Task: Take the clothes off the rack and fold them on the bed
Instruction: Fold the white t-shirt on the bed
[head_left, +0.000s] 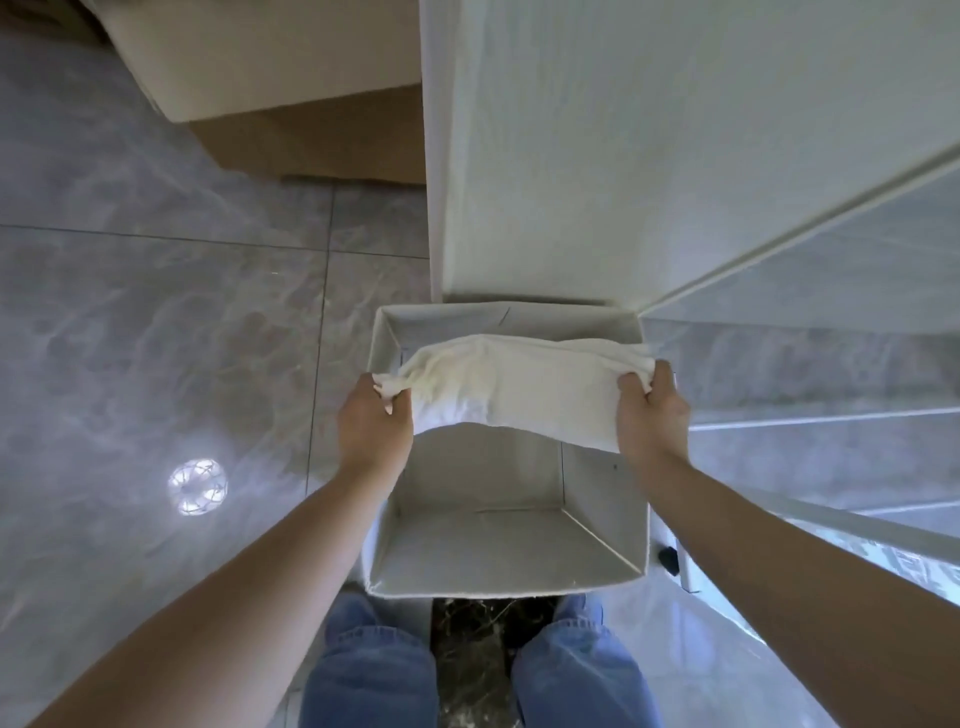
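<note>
With the left hand (371, 415) and right hand (652, 410) each pinching one end of the folded white cloth (511, 387) over the open fabric storage box (641, 519) on the tiled floor (156, 312), lowering both ends level should keep the fold from slumping.

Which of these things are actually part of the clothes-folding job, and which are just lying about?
Part of the job:
- folded white cloth, gripped at its ends
- left hand
- right hand
- white fabric bin, open below the cloth

Just lying about:
- cardboard box
- white cabinet
- grey tiled floor
</note>
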